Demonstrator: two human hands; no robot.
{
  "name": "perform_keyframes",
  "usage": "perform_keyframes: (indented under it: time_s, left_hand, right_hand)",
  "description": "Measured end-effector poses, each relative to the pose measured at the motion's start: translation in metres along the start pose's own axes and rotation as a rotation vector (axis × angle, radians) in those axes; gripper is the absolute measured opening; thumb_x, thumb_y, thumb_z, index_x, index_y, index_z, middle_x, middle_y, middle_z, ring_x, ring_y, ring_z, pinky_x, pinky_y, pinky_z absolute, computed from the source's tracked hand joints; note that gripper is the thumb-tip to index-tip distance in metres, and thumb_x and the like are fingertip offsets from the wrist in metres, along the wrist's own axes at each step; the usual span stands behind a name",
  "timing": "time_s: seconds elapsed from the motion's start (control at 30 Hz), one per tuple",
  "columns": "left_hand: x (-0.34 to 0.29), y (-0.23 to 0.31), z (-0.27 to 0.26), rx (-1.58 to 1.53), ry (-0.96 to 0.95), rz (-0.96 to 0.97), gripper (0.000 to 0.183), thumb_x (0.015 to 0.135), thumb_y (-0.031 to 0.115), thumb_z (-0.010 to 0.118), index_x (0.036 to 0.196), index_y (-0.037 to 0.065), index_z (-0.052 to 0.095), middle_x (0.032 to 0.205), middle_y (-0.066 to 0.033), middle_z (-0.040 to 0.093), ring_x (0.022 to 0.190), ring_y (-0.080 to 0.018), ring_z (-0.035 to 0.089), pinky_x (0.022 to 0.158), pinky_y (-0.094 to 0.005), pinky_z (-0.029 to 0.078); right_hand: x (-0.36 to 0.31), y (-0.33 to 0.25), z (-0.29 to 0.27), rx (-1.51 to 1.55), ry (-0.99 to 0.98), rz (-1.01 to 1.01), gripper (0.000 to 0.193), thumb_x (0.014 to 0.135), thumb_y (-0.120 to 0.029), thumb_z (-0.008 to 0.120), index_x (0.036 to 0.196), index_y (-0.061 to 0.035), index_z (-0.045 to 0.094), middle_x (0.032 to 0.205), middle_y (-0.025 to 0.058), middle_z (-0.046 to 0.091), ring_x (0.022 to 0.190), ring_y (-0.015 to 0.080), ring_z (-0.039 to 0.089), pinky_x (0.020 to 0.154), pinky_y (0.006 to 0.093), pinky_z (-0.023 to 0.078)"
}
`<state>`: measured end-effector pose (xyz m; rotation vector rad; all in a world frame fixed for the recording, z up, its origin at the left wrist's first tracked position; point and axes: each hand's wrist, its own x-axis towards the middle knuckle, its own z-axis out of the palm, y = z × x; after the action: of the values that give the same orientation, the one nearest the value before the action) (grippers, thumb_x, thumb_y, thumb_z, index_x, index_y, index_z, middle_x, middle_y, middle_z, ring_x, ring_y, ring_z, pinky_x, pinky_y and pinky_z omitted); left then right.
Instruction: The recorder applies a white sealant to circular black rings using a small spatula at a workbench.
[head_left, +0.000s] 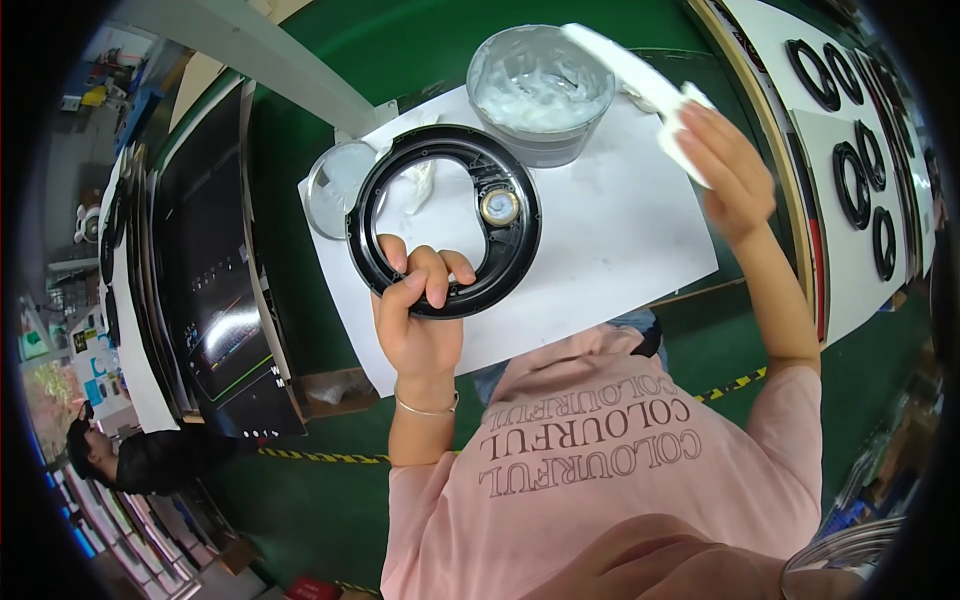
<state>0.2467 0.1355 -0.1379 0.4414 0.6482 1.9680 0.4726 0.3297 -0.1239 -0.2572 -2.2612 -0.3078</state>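
Over the white paper sheet (600,240) spread on the green work surface (400,40), the scene reads as follows.

Left hand: the left hand (420,320) is closed on the near rim of a black round plastic ring housing (445,232), fingers curled over the rim's edge and through its opening, holding it just above the sheet.

Ring housing: a broad black ring with a large open centre; a small round brass-coloured metal fitting (499,207) sits in its right side.

Right hand: the right hand (730,175) is raised beside the tub, fingers closed on the handle end of a flat white plastic spatula (640,75).

Spatula: it slants up and to the left, its far end lying over the rim of the tub.

Tub: a grey round container of white paste (540,90) stands on the far edge of the sheet, just beyond the ring housing.

Lid: a clear round plastic lid (335,185) lies at the sheet's left corner, partly behind the ring housing.

Right of the sheet: a white board (810,140) carries several more black rings (850,185), well apart from both hands.

Left of the sheet: a dark glossy flat panel (215,290) lies along the surface.

Wrist: a thin metal bangle (425,408) circles the left wrist.
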Motion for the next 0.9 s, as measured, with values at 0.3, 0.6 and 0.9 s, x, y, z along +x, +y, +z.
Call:
perform_keyframes:
  time_s: [0.3,0.6,0.9]
  left_hand:
    - [-0.003,0.004,-0.005,-0.004,0.056,0.035,0.013,0.074,0.003,0.038,0.085,0.01,0.036,0.057,-0.0051,0.04,0.066,-0.0238,0.045,0.068,-0.0337,0.037]
    - [0.001,0.003,-0.003,0.0,0.035,0.029,0.013,0.074,0.004,0.039,0.085,0.01,0.036,0.056,-0.0049,0.039,0.065,-0.0232,0.045,0.069,-0.0333,0.037]
    - [-0.004,0.006,-0.01,-0.014,0.057,0.036,0.012,0.075,0.004,0.038,0.085,0.01,0.036,0.058,-0.0052,0.04,0.067,-0.0237,0.046,0.069,-0.0336,0.037]
  right_hand:
    - [-0.055,0.001,0.01,0.025,-0.109,-0.044,0.019,0.072,0.003,0.051,0.088,0.0027,0.059,0.095,0.0179,0.058,0.089,0.03,0.057,0.077,0.0346,0.048]
    - [-0.028,-0.013,-0.012,0.972,0.455,1.344,0.028,0.083,-0.007,0.05,0.108,0.0043,0.044,0.101,0.0109,0.055,0.091,0.0144,0.054,0.08,0.0235,0.043]
    - [-0.003,-0.012,0.005,1.303,0.337,1.583,0.031,0.084,-0.012,0.048,0.111,0.0008,0.041,0.105,0.012,0.053,0.096,0.015,0.053,0.084,0.0264,0.043]
